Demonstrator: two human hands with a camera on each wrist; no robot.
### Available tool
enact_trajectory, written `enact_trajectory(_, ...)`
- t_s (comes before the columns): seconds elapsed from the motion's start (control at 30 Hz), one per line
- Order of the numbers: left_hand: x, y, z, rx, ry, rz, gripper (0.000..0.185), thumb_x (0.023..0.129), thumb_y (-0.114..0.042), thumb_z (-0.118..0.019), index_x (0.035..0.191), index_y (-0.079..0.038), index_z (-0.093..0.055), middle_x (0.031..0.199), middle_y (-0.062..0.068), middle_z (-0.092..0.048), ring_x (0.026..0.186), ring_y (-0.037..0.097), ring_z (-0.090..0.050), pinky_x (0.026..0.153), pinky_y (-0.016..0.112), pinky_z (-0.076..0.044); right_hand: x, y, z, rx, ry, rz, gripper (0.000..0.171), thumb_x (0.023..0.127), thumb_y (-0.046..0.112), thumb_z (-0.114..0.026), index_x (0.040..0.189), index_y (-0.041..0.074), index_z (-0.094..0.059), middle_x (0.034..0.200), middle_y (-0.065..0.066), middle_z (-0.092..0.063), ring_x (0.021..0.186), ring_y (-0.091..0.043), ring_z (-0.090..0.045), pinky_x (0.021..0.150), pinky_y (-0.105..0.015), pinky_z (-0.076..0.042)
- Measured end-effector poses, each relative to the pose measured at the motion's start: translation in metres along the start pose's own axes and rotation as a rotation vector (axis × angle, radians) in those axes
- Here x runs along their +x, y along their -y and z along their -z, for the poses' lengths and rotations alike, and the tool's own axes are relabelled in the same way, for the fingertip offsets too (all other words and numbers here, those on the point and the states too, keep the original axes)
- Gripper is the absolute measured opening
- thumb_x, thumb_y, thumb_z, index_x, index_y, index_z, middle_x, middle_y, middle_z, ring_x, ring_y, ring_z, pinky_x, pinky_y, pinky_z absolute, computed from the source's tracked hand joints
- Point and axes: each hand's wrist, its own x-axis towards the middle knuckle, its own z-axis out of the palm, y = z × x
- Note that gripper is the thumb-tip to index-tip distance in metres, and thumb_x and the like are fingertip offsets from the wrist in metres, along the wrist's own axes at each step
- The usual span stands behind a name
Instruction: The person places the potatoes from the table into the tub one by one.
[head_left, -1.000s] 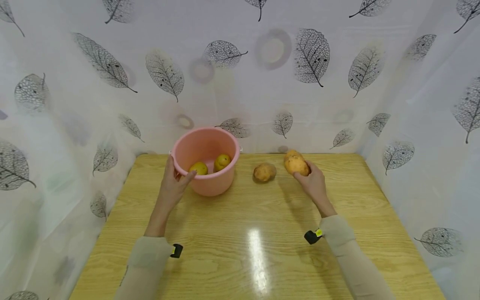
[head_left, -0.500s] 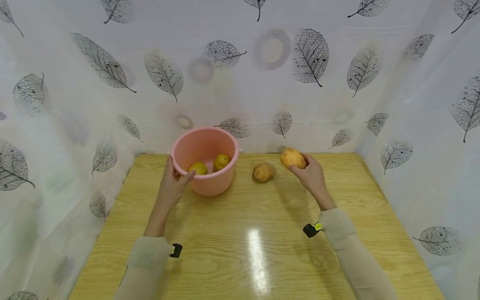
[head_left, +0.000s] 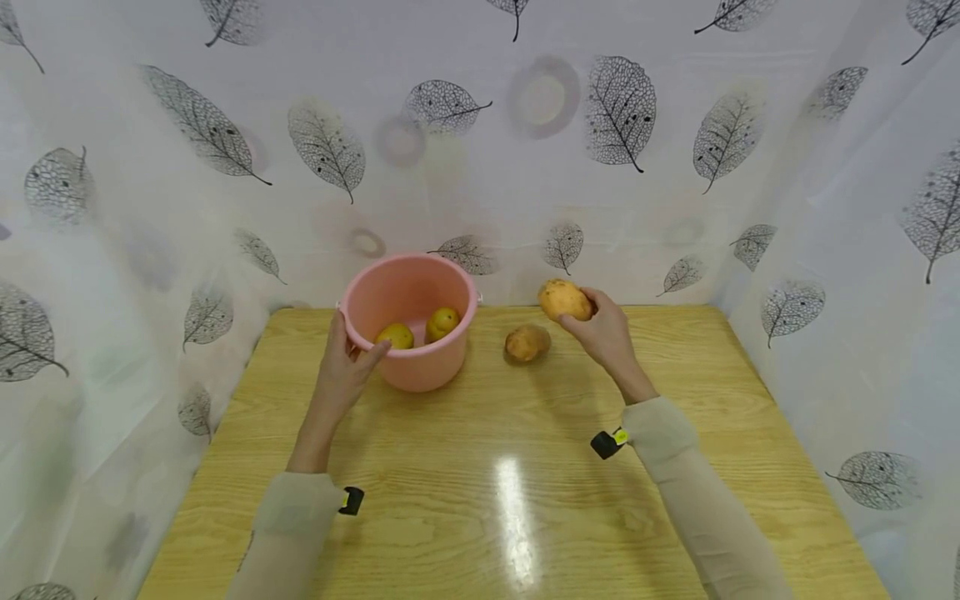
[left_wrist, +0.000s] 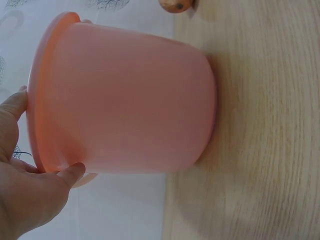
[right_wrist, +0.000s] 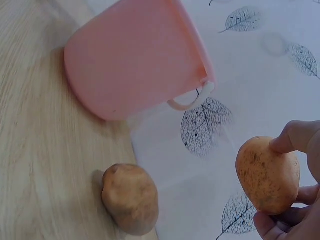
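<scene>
A pink bucket (head_left: 423, 372) stands upright near the table's back edge, left of the middle. My left hand (head_left: 341, 379) grips its rim at the near left side, thumb and fingers at the rim in the left wrist view (left_wrist: 32, 197). Inside the bucket lie two rounded yellowish things, one at the left (head_left: 396, 337) and one at the right (head_left: 442, 323). My right hand (head_left: 609, 337) pinches a brown-speckled potato (head_left: 564, 302) between thumb and fingers, held up above the table. Below it and to its left, a second potato (head_left: 527, 343) lies on the tabletop.
The wooden table (head_left: 450, 500) ends at a pale curtain (head_left: 480, 192) printed with dark leaves, which encloses the back and both sides. The bucket's handle (right_wrist: 187, 104) hangs down at its side in the right wrist view.
My right hand has moved left and slightly upward with the potato, towards the bucket. The left hand, the bucket and the potato on the table have stayed in place.
</scene>
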Motion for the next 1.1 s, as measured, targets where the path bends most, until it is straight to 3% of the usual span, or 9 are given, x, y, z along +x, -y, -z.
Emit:
enact_trajectory(0.57,0.002,0.001,0.000,0.004,0.005,-0.010,0.096,0.097,-0.002,-0.070,0.167,-0.013,-0.004,0.169,0.017,-0.015,0.151,0.041,-0.026,0.122,0.060,-0.025,0.016,0.059,-0.031,0.069,0.077,0.078,0.066,0.091,0.025,-0.075,0.147,-0.001,-0.052,0.130,-0.020,-0.062,0.107,-0.034,-0.063,0.089,-0.049,-0.058)
enact_trajectory(1.1,0.002,0.003,0.000,0.007,-0.004,0.012,0.094,0.098,-0.005,-0.070,0.167,-0.012,-0.006,0.168,0.018,-0.015,0.152,0.040,-0.024,0.124,0.057,-0.024,0.030,0.094,-0.065,0.059,0.110,0.148,0.064,0.089,0.029,-0.077,0.144,0.002,-0.056,0.127,-0.014,-0.065,0.103,-0.026,-0.064,0.087,-0.041,-0.057)
